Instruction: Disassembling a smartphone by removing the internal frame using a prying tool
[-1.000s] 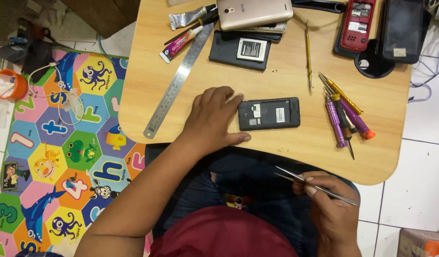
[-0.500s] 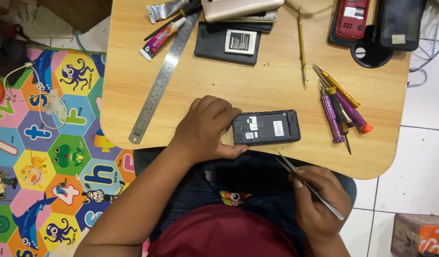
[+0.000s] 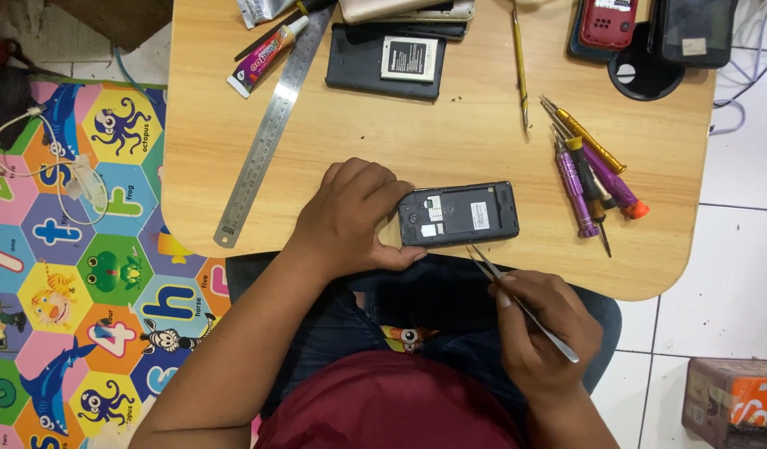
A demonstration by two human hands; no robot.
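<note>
Phone point(image 3: 458, 214), its back cover off and its insides showing, lies flat near the front edge of your small wooden table point(image 3: 400, 141), lengthwise across your view. Your left hand point(image 3: 350, 218) closes around the phone's left end, thumb under its lower edge and fingers over the top, pinning it to the wood. Your right hand point(image 3: 543, 333) hangs over your lap just below the table edge, fingers pinched shut on a pair of metal tweezers point(image 3: 517, 298) whose tips point up at the phone's lower edge, just beside it; whether they touch cannot be told. A steel ruler point(image 3: 271, 129) lies diagonally to the left of your hand. Purple and yellow screwdrivers point(image 3: 587, 170) are bunched to the phone's right. Farther back sits a black back cover with a battery point(image 3: 408, 58) on it.
</note>
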